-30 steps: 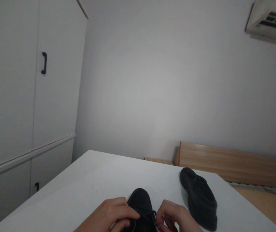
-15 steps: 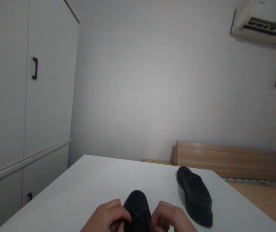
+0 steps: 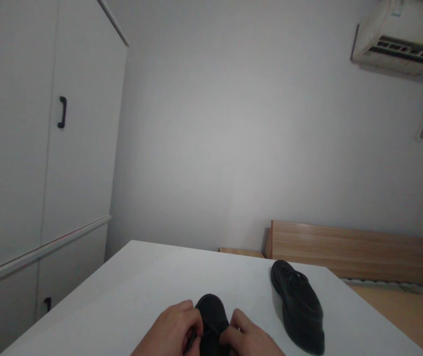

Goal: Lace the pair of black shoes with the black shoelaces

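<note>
A black lace-up shoe (image 3: 212, 309) sits at the near edge of the view, toe pointing away from me; its rear is cut off by the frame. My left hand (image 3: 179, 326) is at its left side, thumb and fingers pinched together on the shoelace. On the right side of the lacing, my right hand (image 3: 246, 336) is also closed in a pinch on the shoelace. The lace ends are mostly hidden by my fingers. A second black shoe (image 3: 300, 311) lies apart to the right, toe away, its lace visible on top.
Both shoes are on a white table (image 3: 166, 272). Beyond its far right edge are a wooden headboard (image 3: 345, 249) and a bed base (image 3: 400, 306). A white cabinet (image 3: 85, 148) stands at left. An air conditioner (image 3: 404, 39) hangs on the wall at upper right.
My hands have drawn closer together over the shoe's lacing, the right one moving left and the left one slightly right. The view has shifted slightly; the second shoe stays put.
</note>
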`<state>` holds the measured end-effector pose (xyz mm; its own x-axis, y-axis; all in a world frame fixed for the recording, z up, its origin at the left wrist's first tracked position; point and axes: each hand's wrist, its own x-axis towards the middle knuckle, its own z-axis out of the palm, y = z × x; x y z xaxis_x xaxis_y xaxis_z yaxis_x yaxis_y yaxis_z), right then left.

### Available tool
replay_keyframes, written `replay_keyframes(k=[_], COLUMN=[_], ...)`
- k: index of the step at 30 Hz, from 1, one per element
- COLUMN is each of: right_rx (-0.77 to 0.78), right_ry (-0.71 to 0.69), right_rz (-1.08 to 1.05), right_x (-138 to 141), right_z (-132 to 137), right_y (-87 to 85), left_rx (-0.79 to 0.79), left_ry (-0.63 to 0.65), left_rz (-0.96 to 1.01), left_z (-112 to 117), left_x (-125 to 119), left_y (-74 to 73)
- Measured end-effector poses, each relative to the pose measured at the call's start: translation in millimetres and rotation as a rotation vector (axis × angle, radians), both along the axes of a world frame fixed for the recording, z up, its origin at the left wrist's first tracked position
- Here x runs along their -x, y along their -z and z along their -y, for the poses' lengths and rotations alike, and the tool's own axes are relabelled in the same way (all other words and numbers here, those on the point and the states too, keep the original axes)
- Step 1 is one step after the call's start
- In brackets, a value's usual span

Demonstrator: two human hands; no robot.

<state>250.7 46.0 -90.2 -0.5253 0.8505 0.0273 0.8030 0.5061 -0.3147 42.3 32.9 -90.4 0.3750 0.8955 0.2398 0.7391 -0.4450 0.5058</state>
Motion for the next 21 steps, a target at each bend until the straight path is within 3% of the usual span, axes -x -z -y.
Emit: replay_keyframes(k=[6,9,13,17,19,21], right_rx=[-0.085,-0.161,-0.242,-0.213,-0.208,-0.170], right_ry=[0.130,0.123,0.065,-0.012,-0.035,-0.040], right_rz=[0.270,0.312,-0.052,-0.553,-0.715,-0.832], right_x=[38,43,35,25,24,25], right_z=[13,17,18,20,20,20], right_y=[-44.1,-53.0,-63.3,-91.8,-104.8,-111.1], left_rx=[-0.031,-0.038,-0.118,-0.193,-0.222,-0.242], left_ry=[-0.066,-0.055,0.004,0.069,0.075,0.065], left_rz=[-0.029,0.007,0.230,0.476,0.535,0.554], left_z=[-6,-3,2,8,11,11], left_x=[-9,-11,-11,-8,-9,-10], left_y=[-3.7,-13.6,-50.1,-97.4,-111.8,-116.6])
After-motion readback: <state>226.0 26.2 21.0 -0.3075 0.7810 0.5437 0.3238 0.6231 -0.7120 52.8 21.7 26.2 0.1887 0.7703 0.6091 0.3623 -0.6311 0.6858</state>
